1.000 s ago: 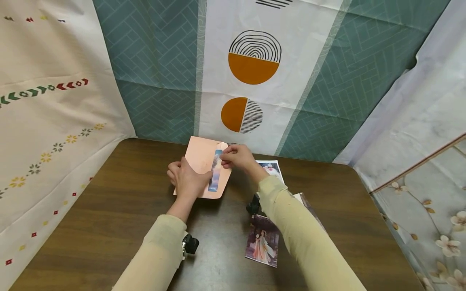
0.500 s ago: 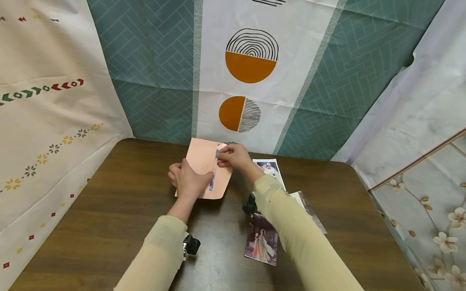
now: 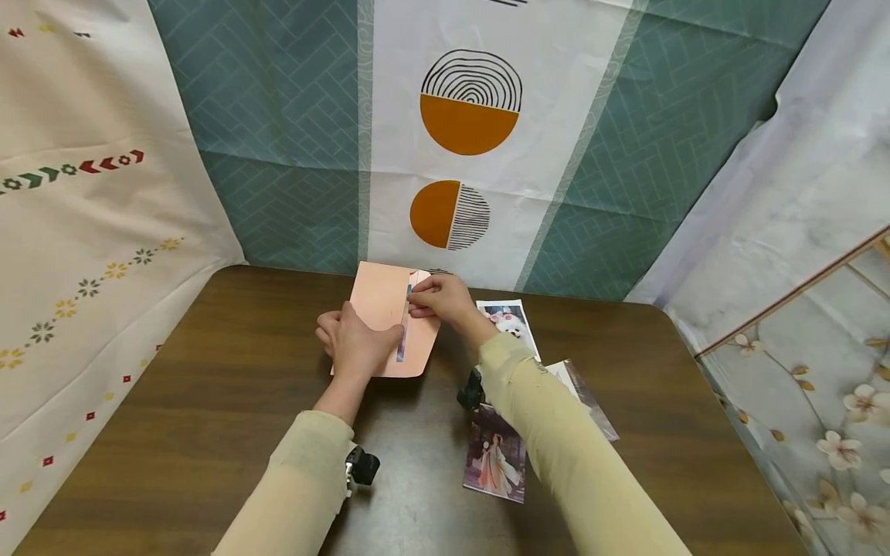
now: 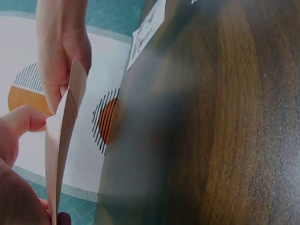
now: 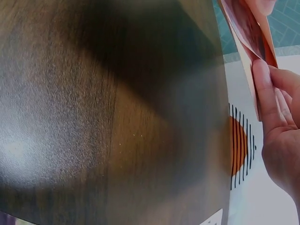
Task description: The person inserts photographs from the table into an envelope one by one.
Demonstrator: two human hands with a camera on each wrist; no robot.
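A peach-coloured envelope [image 3: 375, 287] is held up over the far part of the table, its open side facing right. My left hand [image 3: 358, 340] grips its left and lower part, with the thumb across the front. A narrow strip of a blue and purple picture [image 3: 401, 352] shows at the envelope's mouth; the rest is hidden inside. My right hand [image 3: 445, 300] pinches the picture's outer edge near the top. In the right wrist view, the fingers [image 5: 265, 96] of this hand lie at the mouth, and the picture [image 5: 248, 26] sits between the envelope's walls.
On the brown wooden table [image 3: 208, 417] lie a photo of a white dog [image 3: 513, 324], a photo of a figure in a long robe [image 3: 495, 459] and a partly covered photo [image 3: 591, 405] by the right sleeve. A patterned cloth [image 3: 299, 193] hangs behind the table.
The picture has slid left into the envelope, and its visible strip has become much narrower. My right hand has moved left with it. My left hand keeps its grip on the envelope.
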